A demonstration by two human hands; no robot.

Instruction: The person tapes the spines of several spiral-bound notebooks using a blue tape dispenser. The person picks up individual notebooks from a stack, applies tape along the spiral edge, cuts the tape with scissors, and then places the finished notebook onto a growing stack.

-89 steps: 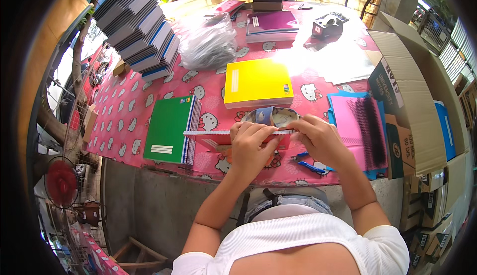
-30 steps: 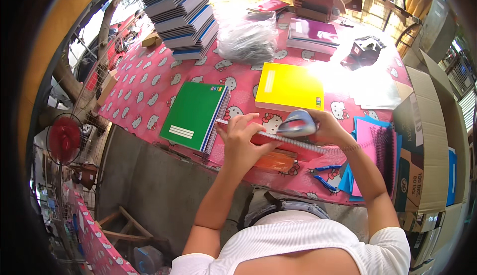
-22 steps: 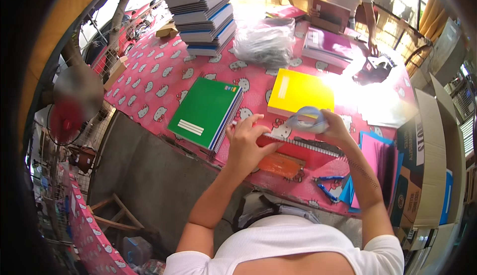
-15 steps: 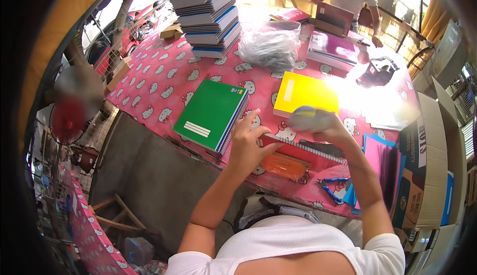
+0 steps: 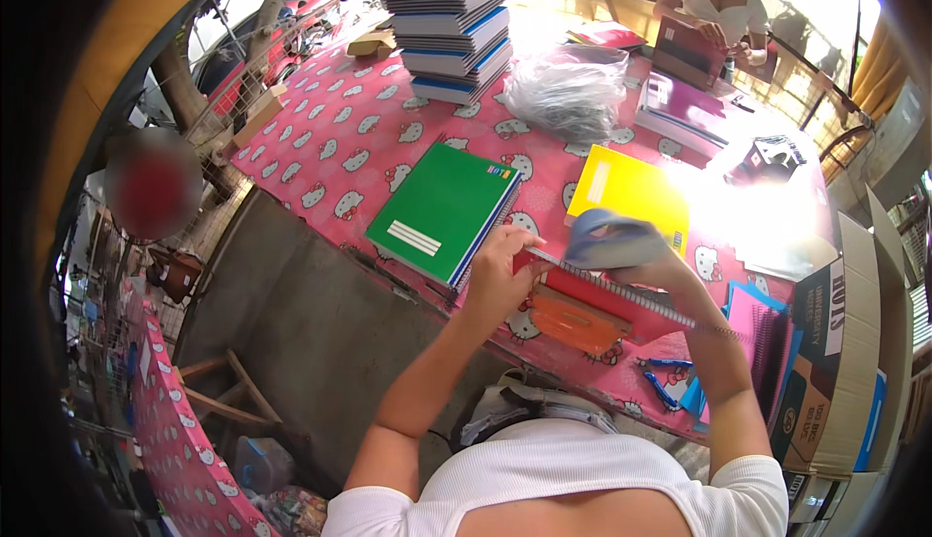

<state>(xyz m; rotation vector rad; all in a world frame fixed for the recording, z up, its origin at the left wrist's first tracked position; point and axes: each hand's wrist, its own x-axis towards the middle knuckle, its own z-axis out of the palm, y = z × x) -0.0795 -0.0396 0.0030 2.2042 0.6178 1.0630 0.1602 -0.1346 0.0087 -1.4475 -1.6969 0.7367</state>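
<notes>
My left hand (image 5: 501, 267) pinches the left end of a red notebook (image 5: 607, 292), held on edge with its spine up. A wire spiral (image 5: 636, 296) runs along that spine, and its loose end sticks out past the notebook over my right forearm. My right hand (image 5: 649, 263) is closed round a grey-blue rounded object (image 5: 610, 239), smeared by motion, just above the spiral; its kind is unclear. Below the notebook lies an orange flat piece (image 5: 580, 321). Blue-handled pliers (image 5: 664, 385) rest near the table's front edge.
Green spiral notebooks (image 5: 447, 212) lie to the left, yellow ones (image 5: 631, 197) beyond my hands. A tall notebook stack (image 5: 447, 32) and plastic bags (image 5: 568, 90) stand farther back. Pink and blue covers (image 5: 752, 314) and an open carton (image 5: 835, 352) are right. A co-worker (image 5: 718, 3) handles a dark notebook.
The view has shifted, so the table's things appear farther right. My left hand keeps its pinch on the red notebook; the grey-blue object stays over the spiral. The co-worker's hands have come to the dark notebook.
</notes>
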